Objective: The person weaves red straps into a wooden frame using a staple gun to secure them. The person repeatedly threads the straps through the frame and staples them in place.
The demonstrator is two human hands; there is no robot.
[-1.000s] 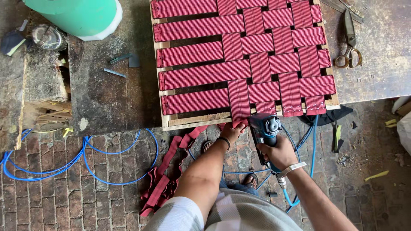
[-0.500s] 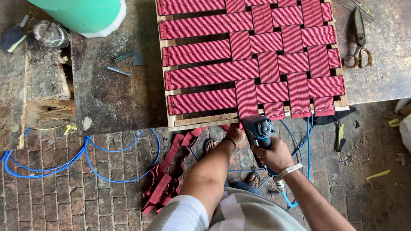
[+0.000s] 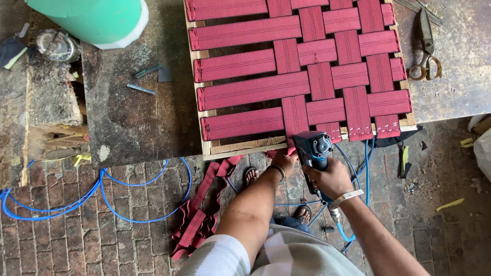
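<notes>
One blue staple gun point(image 3: 313, 148) — right hand point(image 3: 332, 176) grips it, left hand point(image 3: 284, 161) pinches one red strap point(image 3: 294, 118).

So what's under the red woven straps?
Under the red woven straps sits a wooden frame, showing at the left and near edges. Dark workbench shows through the gaps; the frame's far rail is out of view.
</notes>
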